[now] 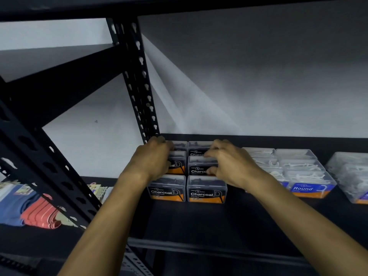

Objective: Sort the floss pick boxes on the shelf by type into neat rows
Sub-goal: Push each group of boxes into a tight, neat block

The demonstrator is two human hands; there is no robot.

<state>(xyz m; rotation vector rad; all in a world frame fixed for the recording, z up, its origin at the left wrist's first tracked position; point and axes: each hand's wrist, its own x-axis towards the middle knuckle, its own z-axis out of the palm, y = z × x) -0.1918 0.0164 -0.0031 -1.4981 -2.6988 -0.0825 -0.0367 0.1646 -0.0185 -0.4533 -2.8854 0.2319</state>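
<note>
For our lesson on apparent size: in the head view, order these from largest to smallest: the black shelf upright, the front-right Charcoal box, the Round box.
1. black shelf upright, clearly largest.
2. front-right Charcoal box and Round box: alike, so unranked.

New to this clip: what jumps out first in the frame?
Two bare hands at centre, left hand and right hand, pressing in from either side on a block of Charcoal boxes with black-and-orange labels, lined up in two columns near the black shelf upright. To their right sit the clear Round boxes of white picks, blue-and-orange labels, also in rows on the dark shelf.
</note>
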